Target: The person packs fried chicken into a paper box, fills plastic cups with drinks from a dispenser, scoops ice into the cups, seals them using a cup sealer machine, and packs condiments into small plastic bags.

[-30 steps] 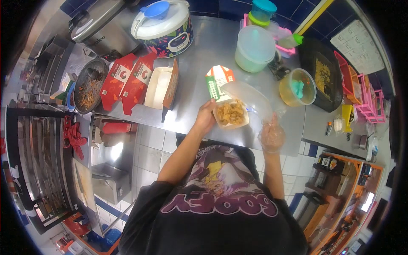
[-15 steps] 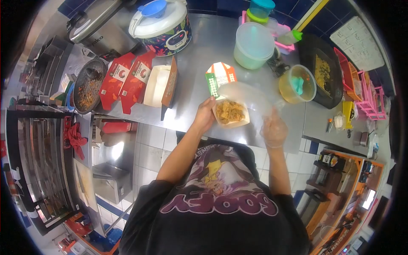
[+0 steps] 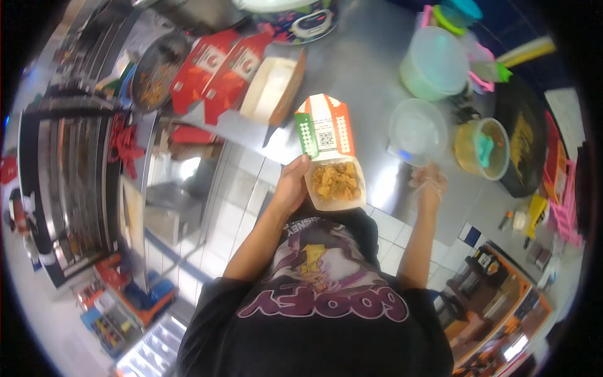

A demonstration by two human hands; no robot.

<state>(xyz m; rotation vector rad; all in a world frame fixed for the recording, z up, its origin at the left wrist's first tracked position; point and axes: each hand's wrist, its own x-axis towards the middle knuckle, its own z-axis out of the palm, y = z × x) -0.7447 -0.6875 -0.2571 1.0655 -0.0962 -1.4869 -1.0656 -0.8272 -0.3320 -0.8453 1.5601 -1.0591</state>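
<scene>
My left hand [image 3: 293, 182] grips the left side of an open paper takeaway box [image 3: 336, 204], thumb at the hinge of its raised lid [image 3: 325, 129]. The lid is white, green and orange with a QR code. Browned, crumbly pieces of food [image 3: 335, 181] fill the box. To the right, my right hand [image 3: 430, 185], in a clear plastic glove, has its fingers closed at the near rim of a clear plastic bowl [image 3: 418, 129]. The bowl is over the steel counter; whether it rests there I cannot tell.
Beyond the bowl stand a tall clear tub [image 3: 436, 63] and a tub with a teal item inside [image 3: 480, 151]. A dark pan [image 3: 521, 144] is at far right. Red cartons [image 3: 220, 69], an open white-lined box [image 3: 269, 91] and a frying pan [image 3: 157, 75] are left.
The clear bowl, blurred over the paper box before, has moved right and away from it with my right hand. The box sits nearer my body. My head view has turned.
</scene>
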